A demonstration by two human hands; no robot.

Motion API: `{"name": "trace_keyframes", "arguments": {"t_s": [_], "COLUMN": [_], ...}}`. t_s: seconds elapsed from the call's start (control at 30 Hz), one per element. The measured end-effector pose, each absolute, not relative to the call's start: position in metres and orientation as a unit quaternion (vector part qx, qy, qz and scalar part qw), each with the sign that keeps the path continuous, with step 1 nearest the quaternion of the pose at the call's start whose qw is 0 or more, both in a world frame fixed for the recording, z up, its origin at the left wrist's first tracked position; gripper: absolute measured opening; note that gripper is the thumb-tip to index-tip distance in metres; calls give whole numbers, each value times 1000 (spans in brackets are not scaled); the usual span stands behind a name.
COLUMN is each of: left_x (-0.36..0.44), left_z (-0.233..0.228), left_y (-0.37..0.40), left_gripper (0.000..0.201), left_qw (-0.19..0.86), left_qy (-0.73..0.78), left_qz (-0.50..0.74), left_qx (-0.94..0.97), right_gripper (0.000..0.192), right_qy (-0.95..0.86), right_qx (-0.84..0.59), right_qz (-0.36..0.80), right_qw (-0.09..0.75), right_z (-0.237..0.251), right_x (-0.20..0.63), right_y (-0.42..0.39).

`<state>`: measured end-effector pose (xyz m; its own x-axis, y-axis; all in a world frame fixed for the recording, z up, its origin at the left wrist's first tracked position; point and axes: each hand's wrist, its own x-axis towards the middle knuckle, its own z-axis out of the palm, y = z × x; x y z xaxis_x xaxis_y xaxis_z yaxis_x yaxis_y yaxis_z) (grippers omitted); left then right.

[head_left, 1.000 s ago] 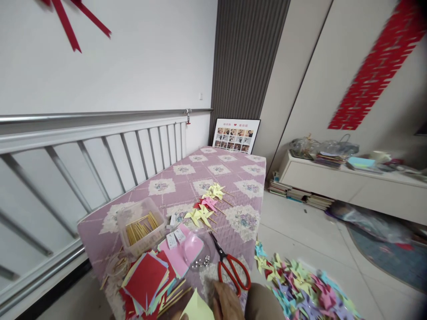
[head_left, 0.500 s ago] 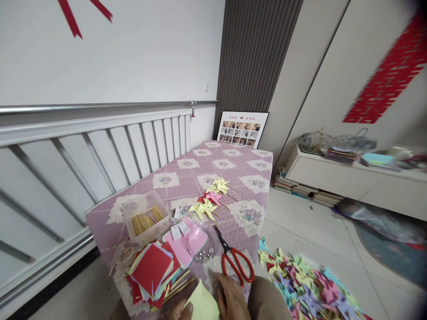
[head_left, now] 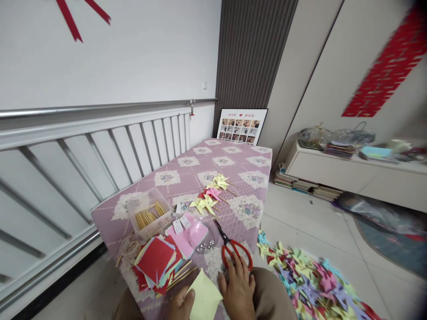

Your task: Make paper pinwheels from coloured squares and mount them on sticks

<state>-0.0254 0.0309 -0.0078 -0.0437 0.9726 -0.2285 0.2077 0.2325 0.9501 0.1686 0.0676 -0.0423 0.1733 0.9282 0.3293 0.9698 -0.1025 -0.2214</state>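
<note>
My left hand (head_left: 182, 304) pinches a pale yellow square of paper (head_left: 204, 294) by its left edge, at the front of the cloth-covered table. My right hand (head_left: 237, 286) lies palm down with its fingers stretched out, the fingertips over the red handles of the scissors (head_left: 231, 244). The black blades point away from me. Left of the paper are thin wooden sticks (head_left: 180, 276) and a stack of coloured paper squares (head_left: 156, 260), red on top. A clear round dish (head_left: 205, 238) with small shiny pieces sits left of the scissors.
A clear plastic box (head_left: 151, 213) holds more sticks. Finished paper pinwheels (head_left: 213, 195) lie mid-table; a large heap of pinwheels (head_left: 310, 280) covers the floor at right. Small white boxes (head_left: 182, 224) rest on pink paper. A white radiator (head_left: 133, 146) runs along the table's left side.
My right hand has left the yellow paper's edge and moved up and right onto the scissors' handles, its fingers extending. My left hand keeps the paper. The view has shifted slightly.
</note>
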Motion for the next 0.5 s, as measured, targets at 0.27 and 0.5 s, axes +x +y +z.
{"name": "trace_keyframes", "arguments": {"t_s": [0.27, 0.5], "left_x": [-26, -24], "left_z": [-22, -13], "left_y": [33, 34], "left_gripper": [46, 52], "left_qw": [565, 574], "left_qy": [585, 565], "left_qz": [373, 396], "left_qx": [448, 441], "right_gripper": [31, 27], "right_qy": [-659, -658], "right_qx": [-709, -693], "right_qz": [-18, -36], "right_qw": [250, 294], "right_z": [-44, -48], "right_x": [177, 178], "right_y": [66, 68]}}
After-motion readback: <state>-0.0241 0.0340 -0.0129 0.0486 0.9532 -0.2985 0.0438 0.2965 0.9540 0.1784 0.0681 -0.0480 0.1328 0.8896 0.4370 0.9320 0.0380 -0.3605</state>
